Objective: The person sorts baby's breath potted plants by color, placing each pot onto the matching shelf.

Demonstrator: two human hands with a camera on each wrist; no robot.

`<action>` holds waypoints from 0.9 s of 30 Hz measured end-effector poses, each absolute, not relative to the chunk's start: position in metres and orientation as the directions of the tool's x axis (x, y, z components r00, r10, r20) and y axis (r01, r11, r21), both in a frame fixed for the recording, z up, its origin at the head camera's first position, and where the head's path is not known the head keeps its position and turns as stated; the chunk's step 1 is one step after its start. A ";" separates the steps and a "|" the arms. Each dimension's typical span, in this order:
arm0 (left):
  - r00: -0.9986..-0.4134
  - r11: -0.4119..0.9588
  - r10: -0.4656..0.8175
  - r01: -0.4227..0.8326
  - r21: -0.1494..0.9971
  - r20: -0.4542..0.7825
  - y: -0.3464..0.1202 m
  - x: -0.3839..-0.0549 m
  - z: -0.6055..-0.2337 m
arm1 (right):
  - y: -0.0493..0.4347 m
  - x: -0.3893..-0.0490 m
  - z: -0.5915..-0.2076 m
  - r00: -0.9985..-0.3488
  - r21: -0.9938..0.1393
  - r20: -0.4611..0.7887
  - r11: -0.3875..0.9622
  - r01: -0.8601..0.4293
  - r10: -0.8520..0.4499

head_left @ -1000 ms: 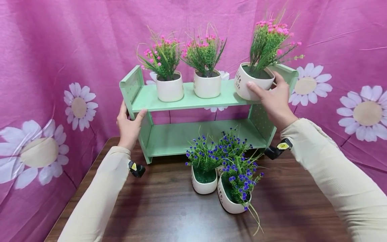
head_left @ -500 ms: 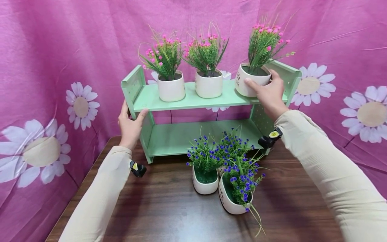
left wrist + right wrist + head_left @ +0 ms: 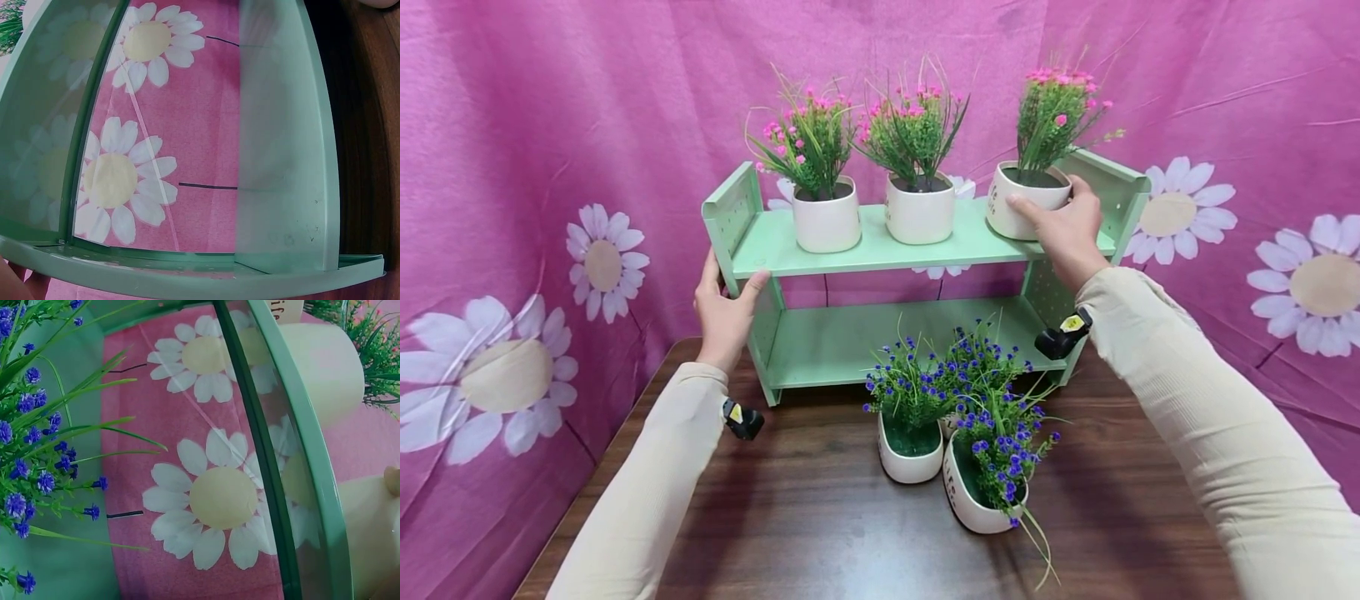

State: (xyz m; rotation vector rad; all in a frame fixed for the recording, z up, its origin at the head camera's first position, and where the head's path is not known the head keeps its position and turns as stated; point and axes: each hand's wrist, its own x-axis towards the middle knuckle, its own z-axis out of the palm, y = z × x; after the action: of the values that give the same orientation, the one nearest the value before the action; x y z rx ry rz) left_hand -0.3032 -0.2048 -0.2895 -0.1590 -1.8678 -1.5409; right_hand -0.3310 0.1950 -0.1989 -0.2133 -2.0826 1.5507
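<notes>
A pale green two-tier shelf (image 3: 820, 342) stands on the table. My left hand (image 3: 722, 325) grips its left end, thumb at the front of the upper board and fingers partly hidden behind the side panel. At the right end of the upper board, my right hand (image 3: 1067, 229) holds a white pot with pink artificial flowers (image 3: 1006, 212), thumb across the front. That pot (image 3: 365, 506) sits upright on the board in the head view. To its left stand two similar pink-flowered pots, a middle one (image 3: 919, 215) and a left one (image 3: 826, 223).
White pots with blue-purple flowers cluster before the shelf on the wooden table (image 3: 805, 500): a left pot (image 3: 912, 458), a front pot (image 3: 981, 512) and one mostly hidden behind. Their foliage overlaps the lower tier. A pink cloth with daisies (image 3: 602, 265) hangs behind.
My right hand has brought the pink-flowered pot slightly left and down, from tilted to upright on the upper board. The left hand keeps its grip on the shelf.
</notes>
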 end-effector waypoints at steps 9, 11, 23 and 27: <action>-0.753 0.271 -0.326 0.505 0.819 0.572 -0.205 -0.305 -0.290 | 0.190 -0.331 -0.201 -0.853 -0.923 0.324 0.335 -0.189 0.410; -0.752 0.274 -0.326 0.505 0.818 0.574 -0.205 -0.305 -0.290 | 0.190 -0.332 -0.201 -0.853 -0.917 0.332 0.351 -0.192 0.402; -0.758 0.248 -0.320 0.512 0.822 0.568 -0.205 -0.304 -0.289 | 0.192 -0.329 -0.202 -0.854 -0.845 0.377 0.511 -0.159 0.358; -0.768 0.242 -0.322 0.499 0.832 0.554 -0.201 -0.297 -0.283 | 0.193 -0.328 -0.203 -0.850 -0.835 0.389 0.526 -0.162 0.355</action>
State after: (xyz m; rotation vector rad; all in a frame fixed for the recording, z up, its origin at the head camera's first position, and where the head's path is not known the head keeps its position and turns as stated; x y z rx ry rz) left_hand -0.2965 -0.2011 -0.2835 -0.1620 -1.8610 -1.5983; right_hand -0.3279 0.1927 -0.2031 -0.1565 -2.2432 1.3048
